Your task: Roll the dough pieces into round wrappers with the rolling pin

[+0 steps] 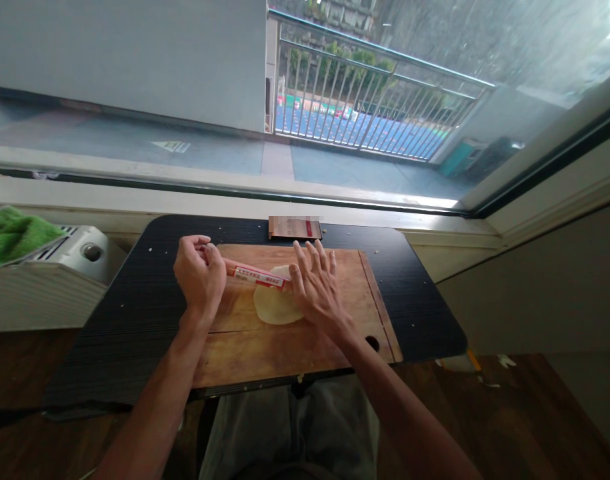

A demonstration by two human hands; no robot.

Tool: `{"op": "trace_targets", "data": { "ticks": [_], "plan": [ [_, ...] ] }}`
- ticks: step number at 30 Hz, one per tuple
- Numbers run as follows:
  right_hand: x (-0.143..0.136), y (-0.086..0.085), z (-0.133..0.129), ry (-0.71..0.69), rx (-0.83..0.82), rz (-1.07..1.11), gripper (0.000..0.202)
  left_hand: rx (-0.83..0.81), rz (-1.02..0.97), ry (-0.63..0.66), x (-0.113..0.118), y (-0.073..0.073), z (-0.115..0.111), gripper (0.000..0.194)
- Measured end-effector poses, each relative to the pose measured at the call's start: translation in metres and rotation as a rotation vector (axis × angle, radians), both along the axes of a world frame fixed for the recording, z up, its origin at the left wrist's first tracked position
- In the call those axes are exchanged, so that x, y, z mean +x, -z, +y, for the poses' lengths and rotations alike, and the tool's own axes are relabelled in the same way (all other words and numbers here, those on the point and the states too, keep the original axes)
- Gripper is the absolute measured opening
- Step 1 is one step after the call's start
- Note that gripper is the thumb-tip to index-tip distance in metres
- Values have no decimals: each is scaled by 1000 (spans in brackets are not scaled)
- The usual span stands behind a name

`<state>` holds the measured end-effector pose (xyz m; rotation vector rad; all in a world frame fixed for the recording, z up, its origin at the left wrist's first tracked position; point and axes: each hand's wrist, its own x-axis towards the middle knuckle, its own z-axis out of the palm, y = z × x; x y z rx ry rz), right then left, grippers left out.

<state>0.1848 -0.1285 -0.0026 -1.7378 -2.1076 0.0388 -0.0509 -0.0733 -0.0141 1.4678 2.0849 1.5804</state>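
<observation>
The dough (277, 308) is lying flat on the wood board (265, 353), & the board is resting on the black tabletop (129, 320). It's looking like a thin, pale circle, w/ the R hand (319, 283) hiding a bit of its right side. The rolling pin (259, 276) is lying slantwise across the far part of the dough, w/ a red & white label (272, 281) showing along it. The L hand (199, 273) is curling its fingers around the pin's left end, like a fist. The R hand is spreading its fingers wide, palm down, over the pin's right end; how hard it's pushing, I can't tell, b/c the palm is hiding that spot. A phone, prob. (295, 229), is lying just past the board, near the tabletop's far edge. I'm guessing the dough is acting soft, light & stretchy, maybe a bit sticky, so a hard pinch would be risking a tear. For lifting it, I'm picking the near edge, b/c that side is showing, w/ flat fingers sliding under & the other hand holding up the middle. The pin is prob. acting hard, stiff & pretty light, and being round, it's maybe rolling off if nobody's holding it. For that, I'm choosing its two ends.
</observation>
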Motion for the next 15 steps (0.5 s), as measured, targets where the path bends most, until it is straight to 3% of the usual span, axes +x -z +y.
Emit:
{"op": "trace_targets", "data": {
  "ticks": [7, 15],
  "plan": [
    [15, 3, 47, 0, -33, 5, 66, 18, 8, 7, 0, 0, 0, 16],
    [22, -5, 73, -41, -8, -30, 66, 3, 9, 20, 0, -1, -1, 16]
  ]
}}
